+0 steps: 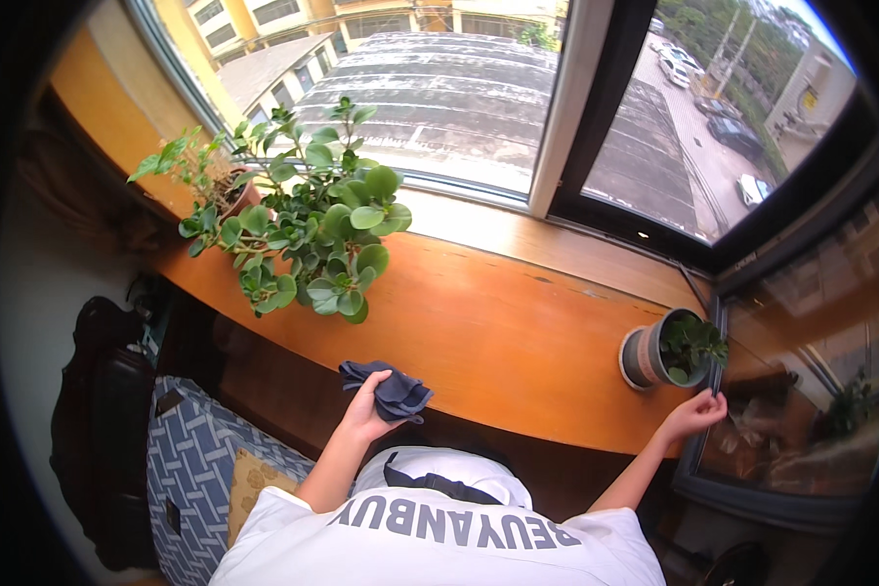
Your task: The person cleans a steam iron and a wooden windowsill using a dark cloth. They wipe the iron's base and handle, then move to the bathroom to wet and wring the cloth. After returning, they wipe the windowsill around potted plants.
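Observation:
A folded dark blue cloth [394,392] is gripped in my left hand [366,410], over the front edge of the orange wooden sill top [469,329]. At the right, my right hand [696,416] is beside the frame of an inward-opened window pane [798,410], fingers curled; whether they grip the frame's edge I cannot tell. Just above that hand, a grey pot [648,355] with a pinkish band holds a small leafy plant [685,348] and has a light saucer at its base.
Large round-leaved plants [322,227] and a terracotta pot [243,196] stand at the left end of the sill. A window frame [549,110] runs behind. Below left are a patterned blue cushion [198,469] and a dark carved chair [95,439].

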Available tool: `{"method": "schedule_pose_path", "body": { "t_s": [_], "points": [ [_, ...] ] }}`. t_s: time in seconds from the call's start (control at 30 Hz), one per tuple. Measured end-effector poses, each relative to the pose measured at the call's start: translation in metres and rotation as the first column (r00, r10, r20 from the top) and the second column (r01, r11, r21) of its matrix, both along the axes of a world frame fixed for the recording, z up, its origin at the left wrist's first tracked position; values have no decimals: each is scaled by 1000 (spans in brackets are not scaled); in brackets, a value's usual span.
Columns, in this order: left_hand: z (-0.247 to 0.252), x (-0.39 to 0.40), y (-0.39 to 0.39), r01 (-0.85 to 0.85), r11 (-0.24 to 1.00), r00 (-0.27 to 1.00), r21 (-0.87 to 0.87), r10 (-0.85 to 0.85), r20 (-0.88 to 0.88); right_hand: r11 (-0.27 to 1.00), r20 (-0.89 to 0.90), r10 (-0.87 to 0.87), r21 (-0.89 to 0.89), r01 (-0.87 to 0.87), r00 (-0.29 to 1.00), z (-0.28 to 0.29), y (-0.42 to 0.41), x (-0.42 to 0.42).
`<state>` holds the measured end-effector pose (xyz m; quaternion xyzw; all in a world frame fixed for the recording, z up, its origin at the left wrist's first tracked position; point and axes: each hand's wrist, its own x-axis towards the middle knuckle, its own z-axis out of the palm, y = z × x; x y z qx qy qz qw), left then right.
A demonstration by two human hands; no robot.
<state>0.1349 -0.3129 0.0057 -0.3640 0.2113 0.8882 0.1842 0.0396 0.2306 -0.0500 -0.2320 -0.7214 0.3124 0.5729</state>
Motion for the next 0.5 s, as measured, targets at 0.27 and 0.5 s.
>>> {"method": "schedule_pose_path", "body": {
  "t_s": [0.27, 0.5],
  "points": [
    [-28, -6, -70, -51, 991, 999, 123, 52, -9, 36, -37, 973, -950, -310, 227, -63, -315, -25],
    [-33, 9, -165, -121, 991, 991, 55, 118, 62, -394, -393, 919, -903, -170, -40, -67, -519, -140]
  ]
}}
